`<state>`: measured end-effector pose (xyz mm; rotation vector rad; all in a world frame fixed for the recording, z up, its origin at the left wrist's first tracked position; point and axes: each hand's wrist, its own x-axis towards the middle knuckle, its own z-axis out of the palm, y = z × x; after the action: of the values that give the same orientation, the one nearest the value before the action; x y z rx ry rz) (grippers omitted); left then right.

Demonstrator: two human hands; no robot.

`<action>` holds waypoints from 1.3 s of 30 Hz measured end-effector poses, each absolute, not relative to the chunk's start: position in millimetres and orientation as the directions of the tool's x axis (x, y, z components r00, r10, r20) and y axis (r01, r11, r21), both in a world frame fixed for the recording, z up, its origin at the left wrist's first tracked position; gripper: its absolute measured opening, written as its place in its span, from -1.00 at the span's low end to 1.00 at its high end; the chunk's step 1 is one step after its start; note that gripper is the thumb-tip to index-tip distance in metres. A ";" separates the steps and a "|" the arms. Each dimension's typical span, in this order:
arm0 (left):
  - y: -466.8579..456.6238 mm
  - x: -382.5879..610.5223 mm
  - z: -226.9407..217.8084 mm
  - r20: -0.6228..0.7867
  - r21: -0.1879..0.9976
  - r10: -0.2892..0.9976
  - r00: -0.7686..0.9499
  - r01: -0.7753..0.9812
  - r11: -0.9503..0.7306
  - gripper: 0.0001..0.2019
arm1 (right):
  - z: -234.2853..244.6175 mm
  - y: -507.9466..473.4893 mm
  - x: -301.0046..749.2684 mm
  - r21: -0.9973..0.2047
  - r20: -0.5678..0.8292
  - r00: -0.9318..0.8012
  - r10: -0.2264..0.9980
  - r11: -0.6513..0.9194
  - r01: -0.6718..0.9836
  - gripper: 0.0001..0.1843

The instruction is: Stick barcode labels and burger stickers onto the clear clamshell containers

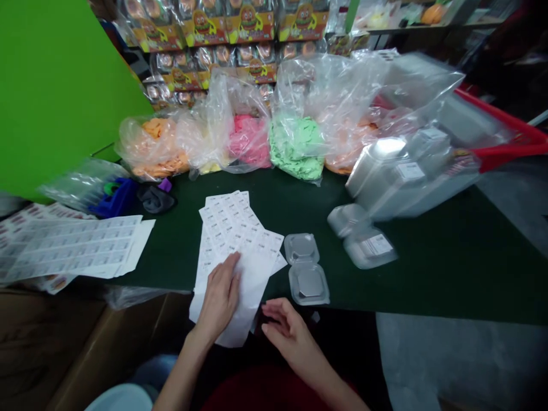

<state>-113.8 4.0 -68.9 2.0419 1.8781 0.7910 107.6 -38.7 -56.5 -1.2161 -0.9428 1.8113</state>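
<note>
My left hand (pixel 220 297) lies with its fingers stretched out on a blank white sheet (pixel 252 279). Under and beyond that sheet are fanned label sheets (pixel 226 220) printed with rows of small dark marks. Past the table's front edge, close to the sheet's lower right side, my right hand (pixel 287 330) is half curled, with a gap between thumb and fingers and nothing visible in it. To the right of the papers, an opened clear plastic clamshell box (pixel 309 283) rests on the table. Farther right, a blurred clamshell box (pixel 370 245) bears a white label.
Bags of orange pieces (pixel 160 151), pink pieces (pixel 249 142) and green pieces (pixel 297 145) line the back. Stacked clear boxes (pixel 385 177) stand by a red crate (pixel 509 134) at right. More label sheets (pixel 81 245) and a blue tape dispenser (pixel 115 197) lie left.
</note>
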 end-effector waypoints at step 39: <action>51.7 -111.8 -37.2 0.089 0.916 0.958 -0.273 0.399 0.029 -0.87 | -51.7 47.0 58.4 -0.955 -0.276 -0.232 0.933 -0.294 -0.045 -0.79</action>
<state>-111.8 51.7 -37.2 1.3835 1.7243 1.2249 58.4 47.0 -51.7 -1.2443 -1.1602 1.6318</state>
